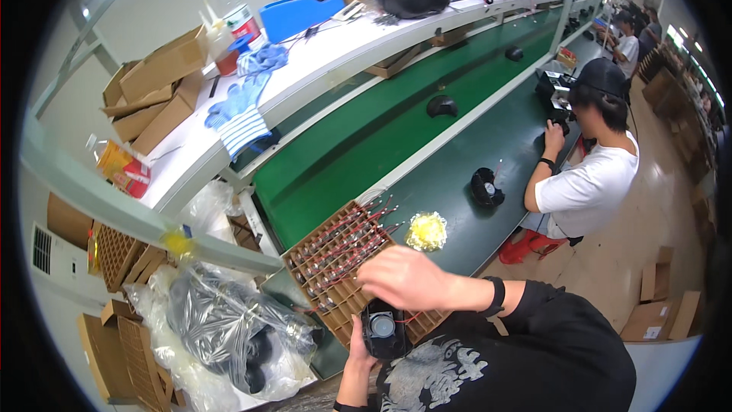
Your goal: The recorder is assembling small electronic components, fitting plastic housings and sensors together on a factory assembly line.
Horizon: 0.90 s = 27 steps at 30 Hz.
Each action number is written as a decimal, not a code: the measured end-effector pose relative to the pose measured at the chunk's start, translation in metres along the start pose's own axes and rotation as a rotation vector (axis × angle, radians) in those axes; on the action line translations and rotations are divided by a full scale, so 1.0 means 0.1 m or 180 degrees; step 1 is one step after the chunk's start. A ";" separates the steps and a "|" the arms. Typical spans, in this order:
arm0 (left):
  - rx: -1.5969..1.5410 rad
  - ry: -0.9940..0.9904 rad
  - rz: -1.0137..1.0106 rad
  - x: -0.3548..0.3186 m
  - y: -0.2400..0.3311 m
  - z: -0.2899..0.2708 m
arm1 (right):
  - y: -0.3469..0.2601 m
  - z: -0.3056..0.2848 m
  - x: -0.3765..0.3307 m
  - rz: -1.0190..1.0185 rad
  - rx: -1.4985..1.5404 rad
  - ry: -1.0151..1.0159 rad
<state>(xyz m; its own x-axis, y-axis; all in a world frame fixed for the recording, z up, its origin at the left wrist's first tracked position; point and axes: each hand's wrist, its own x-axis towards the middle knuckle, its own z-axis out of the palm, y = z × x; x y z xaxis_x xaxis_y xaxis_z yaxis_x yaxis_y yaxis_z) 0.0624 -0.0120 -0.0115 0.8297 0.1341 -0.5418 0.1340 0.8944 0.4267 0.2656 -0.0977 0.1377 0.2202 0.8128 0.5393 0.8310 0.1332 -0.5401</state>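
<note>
My left hand grips a black plastic housing from its left side, low and close to my body. A round grey part, like a small speaker or motor, sits in its middle, and a thin red wire runs off to the right. Just above it my right hand is closed with its fingers curled down; their tips are hidden, so what they hold cannot be made out. Beneath both hands lies a divided cardboard tray. Several small metal parts with red and black wires fill its far cells.
Right of the tray sits a crumpled yellow bundle, then another black housing. A green conveyor belt carries black pieces beyond. Plastic bags lie at left. A co-worker in a white shirt works at right.
</note>
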 end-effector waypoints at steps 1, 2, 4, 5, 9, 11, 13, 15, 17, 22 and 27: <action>-0.0031 0.0044 -0.0142 0.04 0.02 0.04 | 0.16 -0.06 -0.05 0.0375 0.0054 -0.0274; -0.0016 0.0022 -0.0170 0.09 0.03 0.06 | 0.31 -0.15 -0.10 0.0750 0.0119 -0.0549; -0.0019 -0.0288 -0.0721 0.18 0.07 0.08 | 0.59 -0.29 -0.21 0.1412 0.1046 -0.1952; 0.0060 -0.0295 -0.0892 0.24 0.10 0.13 | 0.74 -0.24 -0.35 0.1486 0.1517 -0.2140; 0.0608 -0.0206 -0.1253 0.39 0.22 0.29 | 0.79 -0.13 -0.57 0.1341 0.1859 -0.2692; 0.0558 -0.0180 -0.1305 0.46 0.26 0.33 | 0.78 -0.13 -0.56 0.1481 0.1663 -0.2624; 0.0387 -0.0288 -0.1304 0.46 0.30 0.33 | 0.84 -0.08 -0.65 0.1672 0.1507 -0.2231; 0.0588 -0.0078 -0.0704 0.41 0.27 0.35 | 0.93 -0.10 -0.75 0.2571 0.2534 -0.1840; 0.0964 -0.0281 0.0057 0.36 0.39 0.03 | 1.13 -0.22 -0.83 0.2330 0.1835 -0.1510; 0.1242 0.2252 0.2269 -0.24 0.88 -0.95 | 1.96 -0.30 -1.34 0.3519 0.1579 0.0494; 0.2858 0.4124 0.2204 -0.73 0.87 -2.44 | 3.07 -0.21 -1.87 0.3836 0.2280 0.2128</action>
<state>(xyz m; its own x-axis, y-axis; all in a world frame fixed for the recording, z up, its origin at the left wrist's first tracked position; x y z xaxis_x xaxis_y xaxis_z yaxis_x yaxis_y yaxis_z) -0.1191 0.1598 -0.1113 -0.0237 0.9957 -0.0898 0.5799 0.0869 0.8101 0.4907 -0.2211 -0.1154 0.8969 0.2688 -0.3511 -0.3651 0.0020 -0.9310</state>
